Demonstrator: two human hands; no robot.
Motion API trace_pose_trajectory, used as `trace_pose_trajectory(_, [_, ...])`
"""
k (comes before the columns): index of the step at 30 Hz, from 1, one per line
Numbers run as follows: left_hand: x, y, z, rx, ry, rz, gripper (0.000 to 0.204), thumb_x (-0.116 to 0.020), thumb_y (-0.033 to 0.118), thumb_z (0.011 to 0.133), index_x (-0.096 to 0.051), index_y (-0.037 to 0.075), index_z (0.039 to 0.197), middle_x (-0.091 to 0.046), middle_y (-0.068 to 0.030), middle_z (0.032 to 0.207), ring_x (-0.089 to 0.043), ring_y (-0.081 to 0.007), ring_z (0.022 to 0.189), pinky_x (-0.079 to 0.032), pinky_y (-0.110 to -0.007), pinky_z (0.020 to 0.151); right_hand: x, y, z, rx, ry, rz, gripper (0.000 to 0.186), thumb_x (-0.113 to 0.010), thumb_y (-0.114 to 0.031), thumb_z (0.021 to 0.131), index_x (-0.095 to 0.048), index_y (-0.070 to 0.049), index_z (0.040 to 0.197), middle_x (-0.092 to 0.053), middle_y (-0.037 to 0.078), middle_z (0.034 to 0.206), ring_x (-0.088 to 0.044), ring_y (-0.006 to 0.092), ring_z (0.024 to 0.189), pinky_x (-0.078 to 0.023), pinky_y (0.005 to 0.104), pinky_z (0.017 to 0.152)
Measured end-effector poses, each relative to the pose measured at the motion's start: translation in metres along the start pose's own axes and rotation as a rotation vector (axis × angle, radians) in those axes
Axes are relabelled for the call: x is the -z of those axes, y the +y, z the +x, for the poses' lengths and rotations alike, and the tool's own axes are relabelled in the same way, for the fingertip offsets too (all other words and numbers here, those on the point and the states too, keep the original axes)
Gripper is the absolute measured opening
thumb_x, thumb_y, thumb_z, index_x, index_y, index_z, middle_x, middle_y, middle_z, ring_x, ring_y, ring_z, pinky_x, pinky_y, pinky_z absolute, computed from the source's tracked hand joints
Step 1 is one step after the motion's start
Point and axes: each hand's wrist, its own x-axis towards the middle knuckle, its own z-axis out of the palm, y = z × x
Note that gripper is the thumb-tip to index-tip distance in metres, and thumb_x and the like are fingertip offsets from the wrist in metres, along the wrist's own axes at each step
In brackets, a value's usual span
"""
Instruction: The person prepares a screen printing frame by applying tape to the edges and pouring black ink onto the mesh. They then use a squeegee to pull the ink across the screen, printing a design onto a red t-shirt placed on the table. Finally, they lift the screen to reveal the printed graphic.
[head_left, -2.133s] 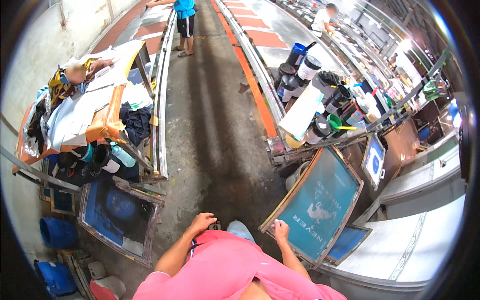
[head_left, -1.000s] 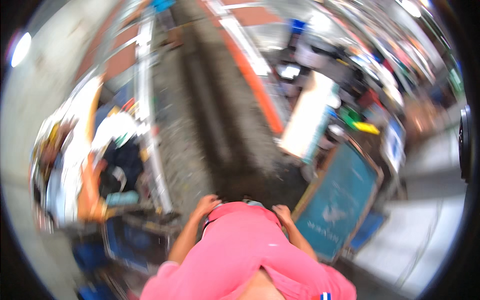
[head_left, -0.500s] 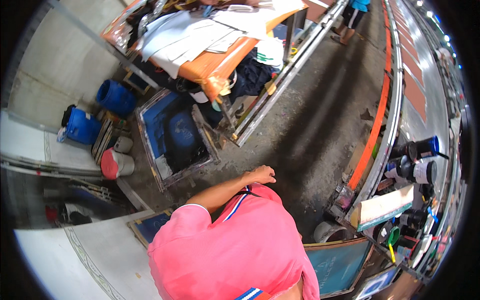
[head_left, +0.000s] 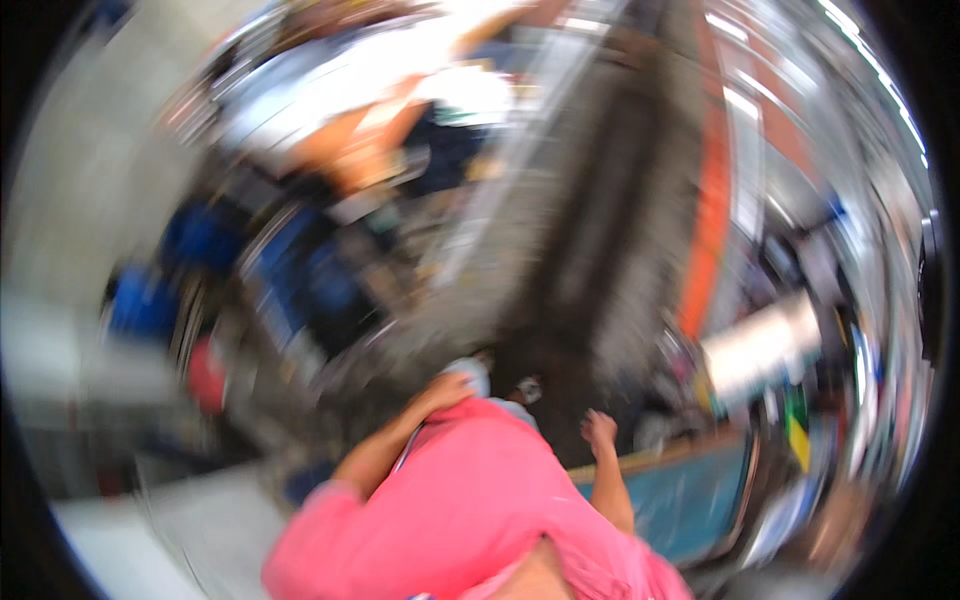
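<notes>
Since the frame half a second earlier, the bare right hand (head_left: 599, 428) is being brought into view, and the bare left hand (head_left: 447, 392) is being shown lower and farther left. Under heavy motion blur, a long orange strip (head_left: 705, 190) is being displaced leftward in view, and more of a teal rectangular panel with a wooden frame (head_left: 690, 490) is being exposed at lower right. The panel's upper rim is being crossed in view by the right forearm (head_left: 612, 495); contact cannot be told. The left hand is being held near the hem of a pink short-sleeved shirt (head_left: 500, 490), beside a light-blue trouser leg (head_left: 472, 374). The fingers of both hands are being obscured by blur; whether they are spread, pressed together or pinching cannot be told. Open room is being offered ahead by a grey, dark-streaked concrete floor (head_left: 570, 270). This floor is being bounded on the right by the orange strip and on the left by a pale metal rail (head_left: 478, 215).
</notes>
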Motion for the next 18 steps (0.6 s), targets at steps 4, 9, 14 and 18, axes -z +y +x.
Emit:
trace_pose_trajectory(4, [0.008,-0.025,-0.028,0.077,0.071,-0.207,0.041,-0.070,0.027,0.086,-0.068,-0.002,0.115,-0.072,-0.0187,0.104,-0.069,-0.0251,0.094,-0.053,-0.037,0.081,-0.020,0.011,0.016,0.200,0.185,-0.254,0.027,-0.063,-0.030,0.090,-0.069,-0.005,0.082,-0.066,0.007,0.069,-0.063,0.0166,0.059,-0.051,0.0312,0.054])
trace_pose_trajectory(9, [0.001,-0.020,0.032,-0.015,-0.350,-0.048,0.043,-0.070,0.022,0.087,-0.066,-0.004,0.121,-0.071,-0.0179,0.111,-0.067,-0.0224,0.098,-0.052,-0.033,0.085,-0.030,0.047,-0.101,0.143,0.539,0.054,0.029,-0.065,-0.029,0.088,-0.071,-0.001,0.084,-0.069,0.009,0.068,-0.064,0.0178,0.058,-0.052,0.0334,0.057])
trace_pose_trajectory(14, [-0.007,0.003,0.049,-0.194,-0.483,0.085,0.047,-0.072,0.027,0.086,-0.066,-0.004,0.120,-0.071,-0.0177,0.110,-0.068,-0.0234,0.100,-0.052,-0.034,0.087,-0.080,0.155,-0.144,0.191,0.732,-0.009,0.034,-0.062,-0.031,0.087,-0.070,-0.002,0.073,-0.069,0.011,0.068,-0.065,0.0201,0.060,-0.051,0.0364,0.058])
trace_pose_trajectory(18, [0.015,-0.012,0.037,-0.178,-0.473,0.155,0.049,-0.073,0.032,0.085,-0.066,-0.003,0.120,-0.072,-0.0183,0.108,-0.068,-0.0234,0.100,-0.052,-0.035,0.087,-0.167,0.221,-0.188,0.071,0.794,-0.092,0.033,-0.063,-0.037,0.086,-0.075,-0.007,0.080,-0.073,0.011,0.078,-0.070,0.0254,0.073,-0.054,0.0388,0.070])
